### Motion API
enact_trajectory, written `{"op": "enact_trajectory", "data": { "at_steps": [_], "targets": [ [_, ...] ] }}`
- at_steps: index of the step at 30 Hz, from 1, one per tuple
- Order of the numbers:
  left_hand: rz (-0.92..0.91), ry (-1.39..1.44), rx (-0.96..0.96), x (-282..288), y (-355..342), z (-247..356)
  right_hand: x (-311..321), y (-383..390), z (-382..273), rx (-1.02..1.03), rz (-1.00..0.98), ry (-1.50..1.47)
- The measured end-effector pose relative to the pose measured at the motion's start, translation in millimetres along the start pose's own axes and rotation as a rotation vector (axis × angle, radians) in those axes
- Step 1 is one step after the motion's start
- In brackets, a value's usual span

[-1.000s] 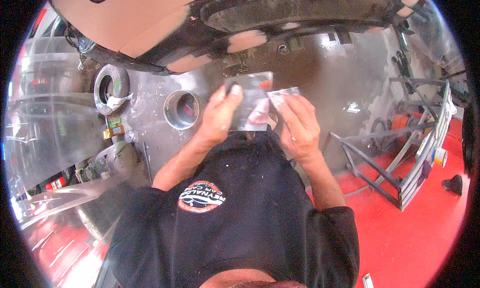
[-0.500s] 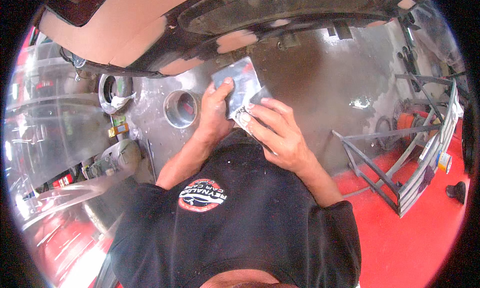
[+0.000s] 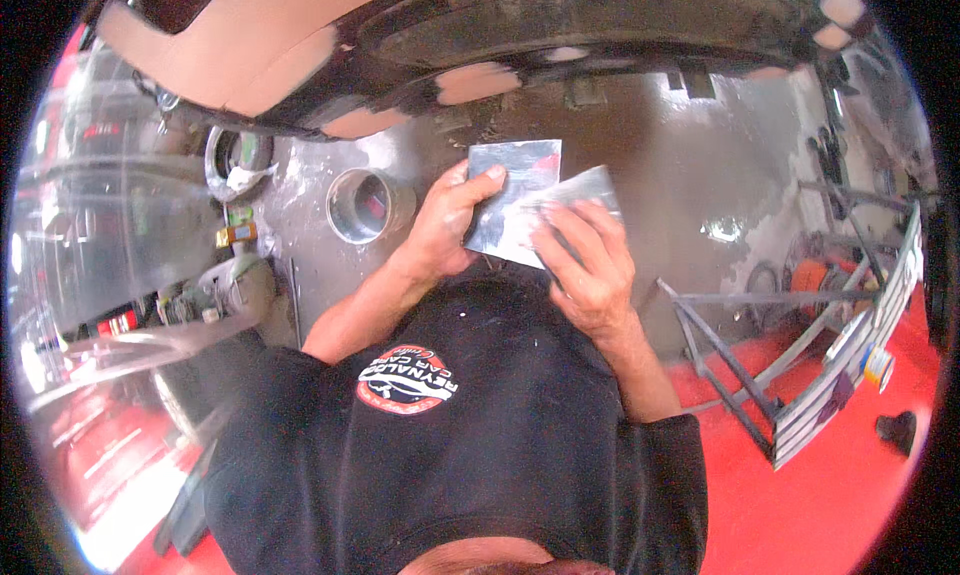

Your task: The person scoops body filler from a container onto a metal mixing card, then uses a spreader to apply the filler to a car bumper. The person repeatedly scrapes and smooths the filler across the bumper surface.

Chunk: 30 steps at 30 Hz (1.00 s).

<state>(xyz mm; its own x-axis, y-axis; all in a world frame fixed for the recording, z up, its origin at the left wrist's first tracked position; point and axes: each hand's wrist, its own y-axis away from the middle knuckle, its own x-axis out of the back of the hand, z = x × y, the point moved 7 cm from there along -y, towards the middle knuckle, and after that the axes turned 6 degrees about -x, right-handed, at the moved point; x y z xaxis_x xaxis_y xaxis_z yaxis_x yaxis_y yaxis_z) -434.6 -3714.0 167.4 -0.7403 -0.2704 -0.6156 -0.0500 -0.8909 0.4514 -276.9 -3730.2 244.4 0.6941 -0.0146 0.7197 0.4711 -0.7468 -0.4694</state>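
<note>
So the left hand (image 3: 447,215) has a flat grey plate (image 3: 498,210) pinched, thumb on top, and the right hand (image 3: 588,255) is holding a second grey piece (image 3: 590,187) that overlaps the plate's right side, bit blurry there. Round bucket (image 3: 403,205) sits just left of the hands, tire (image 3: 218,165) further left. Patchy beige-and-black car body (image 3: 250,50) beyond them, metal frame (image 3: 725,367) off right.

Black T-shirt (image 3: 480,455), short sleeves (image 3: 660,465), round emblem (image 3: 406,380) (red-rimmed)
</note>
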Motion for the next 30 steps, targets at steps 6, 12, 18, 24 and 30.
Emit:
{"op": "enact_trajectory", "data": {
  "at_steps": [6,12,18,24,30],
  "targets": [
    [0.078,-0.174,-0.099,2.7,1.5,-9.5,-0.5,32.9,54.0,-0.133,0.079,0.078],
    [0.016,-0.777,-0.555,-17.2,2.8,-2.8,-23.8,13.1,22.6,-0.124,-0.091,-0.109],
    [0.177,-0.173,-0.543,3.9,6.0,30.6,-14.3,13.8,16.3,-0.057,-0.274,-0.142],
    [0.117,0.114,-0.196,13.5,-10.0,-14.3,-8.4,2.7,-3.0,0.017,-0.064,-0.168],
    [0.147,0.126,-0.2,4.3,4.1,-1.0,-17.4,24.6,49.2,-0.227,0.03,0.035]
  ]
}}
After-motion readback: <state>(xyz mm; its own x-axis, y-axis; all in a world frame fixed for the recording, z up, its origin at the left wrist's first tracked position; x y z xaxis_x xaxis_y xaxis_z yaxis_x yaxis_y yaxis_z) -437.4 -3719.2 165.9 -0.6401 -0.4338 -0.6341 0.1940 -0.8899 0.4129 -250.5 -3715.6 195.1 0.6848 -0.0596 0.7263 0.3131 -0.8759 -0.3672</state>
